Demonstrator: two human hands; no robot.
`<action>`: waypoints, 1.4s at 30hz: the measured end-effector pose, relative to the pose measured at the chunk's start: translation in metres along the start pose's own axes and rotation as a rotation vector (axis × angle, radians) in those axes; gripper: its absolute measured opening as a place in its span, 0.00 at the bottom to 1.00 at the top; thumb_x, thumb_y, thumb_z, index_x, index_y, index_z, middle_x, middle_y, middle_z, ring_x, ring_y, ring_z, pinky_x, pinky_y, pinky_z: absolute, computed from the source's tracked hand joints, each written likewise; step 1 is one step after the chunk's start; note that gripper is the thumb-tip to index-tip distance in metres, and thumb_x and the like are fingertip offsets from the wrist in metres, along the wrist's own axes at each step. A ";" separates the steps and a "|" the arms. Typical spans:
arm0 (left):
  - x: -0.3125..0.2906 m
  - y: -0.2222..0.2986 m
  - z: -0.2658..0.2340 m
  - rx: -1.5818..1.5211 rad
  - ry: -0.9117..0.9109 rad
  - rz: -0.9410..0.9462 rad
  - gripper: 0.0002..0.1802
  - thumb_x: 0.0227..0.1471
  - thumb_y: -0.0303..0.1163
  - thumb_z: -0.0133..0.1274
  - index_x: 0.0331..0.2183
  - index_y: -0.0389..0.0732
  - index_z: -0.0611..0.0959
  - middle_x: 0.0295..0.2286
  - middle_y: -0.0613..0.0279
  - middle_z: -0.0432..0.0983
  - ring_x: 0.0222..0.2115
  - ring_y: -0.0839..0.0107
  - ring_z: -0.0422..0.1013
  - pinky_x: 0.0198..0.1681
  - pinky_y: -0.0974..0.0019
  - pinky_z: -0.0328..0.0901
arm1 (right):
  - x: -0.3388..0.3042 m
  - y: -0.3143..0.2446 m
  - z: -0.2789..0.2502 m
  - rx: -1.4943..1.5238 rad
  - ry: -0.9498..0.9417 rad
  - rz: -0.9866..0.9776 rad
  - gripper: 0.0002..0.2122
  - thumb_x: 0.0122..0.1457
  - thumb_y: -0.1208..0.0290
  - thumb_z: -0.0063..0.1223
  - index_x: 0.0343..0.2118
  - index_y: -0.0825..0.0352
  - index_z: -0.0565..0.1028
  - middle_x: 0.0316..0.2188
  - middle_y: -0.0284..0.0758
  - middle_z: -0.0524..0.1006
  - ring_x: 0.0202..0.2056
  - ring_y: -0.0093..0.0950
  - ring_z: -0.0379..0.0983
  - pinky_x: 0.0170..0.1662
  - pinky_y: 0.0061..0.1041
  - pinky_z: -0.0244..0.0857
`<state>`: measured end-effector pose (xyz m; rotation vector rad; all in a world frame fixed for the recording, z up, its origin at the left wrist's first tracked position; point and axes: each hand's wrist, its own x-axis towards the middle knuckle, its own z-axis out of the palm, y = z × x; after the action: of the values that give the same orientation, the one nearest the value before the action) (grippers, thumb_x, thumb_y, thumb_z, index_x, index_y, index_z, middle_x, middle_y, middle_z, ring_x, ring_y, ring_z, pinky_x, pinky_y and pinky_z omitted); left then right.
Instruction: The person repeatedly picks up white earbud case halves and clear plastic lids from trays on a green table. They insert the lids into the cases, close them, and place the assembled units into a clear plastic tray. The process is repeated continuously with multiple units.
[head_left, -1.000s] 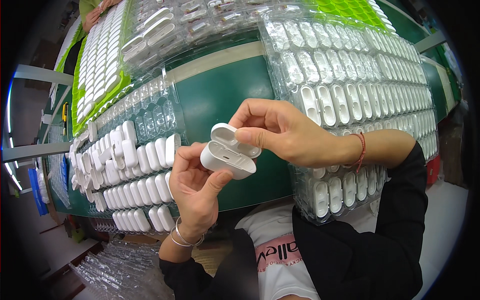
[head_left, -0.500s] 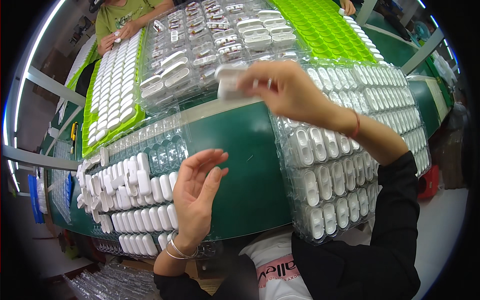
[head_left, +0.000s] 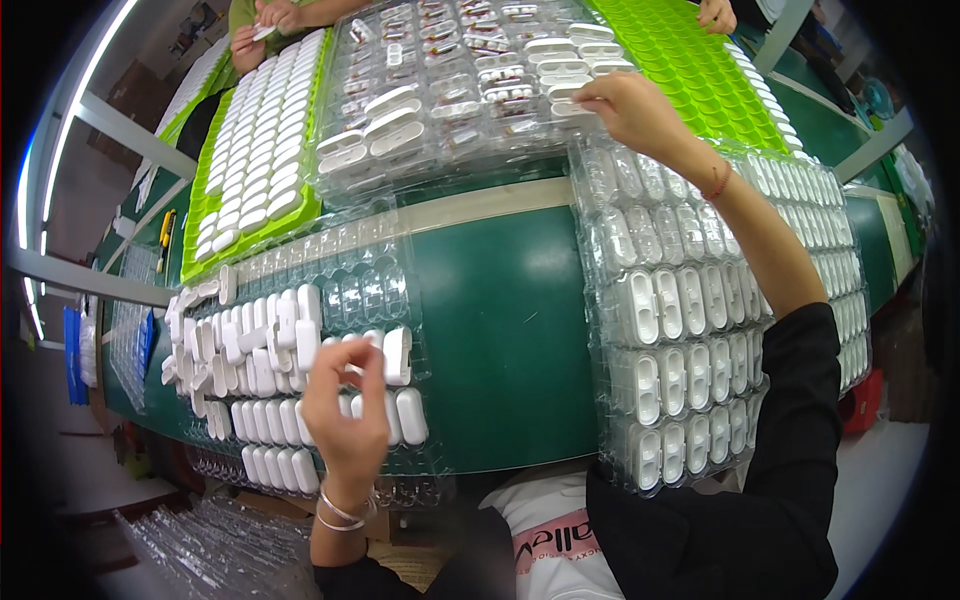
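At the far clear tray [head_left: 455,140], my right hand [head_left: 640,118] reaches out with fingertips closed on an open white earphone-style case [head_left: 568,108] in a compartment. Several more open white cases [head_left: 395,125] lie in that tray, among compartments of small dark-and-white parts. On the left, my left hand [head_left: 345,410] hovers low over a clear tray of closed white cases [head_left: 408,415]. Its thumb and fingers are pinched together by the upper row; whatever is between them is mostly hidden and blurred. A white case [head_left: 398,355] stands just right of its fingertips.
At right, stacked clear trays hold rows of open white cases [head_left: 690,375]. Loose white pieces [head_left: 230,345] pile up at left. Green trays [head_left: 300,205] stand beyond. Another person's hands [head_left: 275,20] hold a small white piece; a further hand [head_left: 717,15] shows at the upper right.
My right hand has carried the open white case away and to the right, into the far tray. My left hand has moved left and down to the white cases, its fingers closing. The view has shifted slightly.
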<state>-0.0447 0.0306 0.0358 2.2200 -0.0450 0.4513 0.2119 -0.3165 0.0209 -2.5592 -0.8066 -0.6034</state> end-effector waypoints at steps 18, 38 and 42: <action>0.042 -0.086 -0.016 1.011 0.056 0.182 0.18 0.47 0.29 0.59 0.42 0.36 0.79 0.36 0.52 0.74 0.34 0.55 0.72 0.39 0.56 0.66 | -0.145 0.042 -0.151 -0.074 -0.082 0.626 0.13 0.60 0.64 0.51 0.27 0.71 0.78 0.16 0.33 0.75 0.18 0.21 0.68 0.24 0.24 0.60; -0.021 -0.065 -0.062 0.575 -0.103 -0.061 0.21 0.43 0.23 0.62 0.43 0.33 0.78 0.43 0.50 0.75 0.43 0.51 0.72 0.47 0.57 0.66 | -0.122 0.041 -0.120 0.376 -0.045 0.690 0.10 0.60 0.64 0.54 0.34 0.66 0.75 0.34 0.32 0.78 0.31 0.20 0.75 0.30 0.19 0.67; -0.041 -0.072 -0.086 0.607 0.023 0.012 0.18 0.46 0.22 0.60 0.43 0.33 0.79 0.42 0.49 0.76 0.43 0.51 0.73 0.48 0.57 0.66 | -0.095 -0.070 -0.098 0.724 -0.129 0.621 0.09 0.60 0.65 0.56 0.36 0.66 0.75 0.34 0.32 0.77 0.35 0.20 0.78 0.34 0.19 0.72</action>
<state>-0.0961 0.1370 0.0176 2.8089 0.1053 0.5490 0.0709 -0.3522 0.0710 -2.0011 -0.1650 0.0581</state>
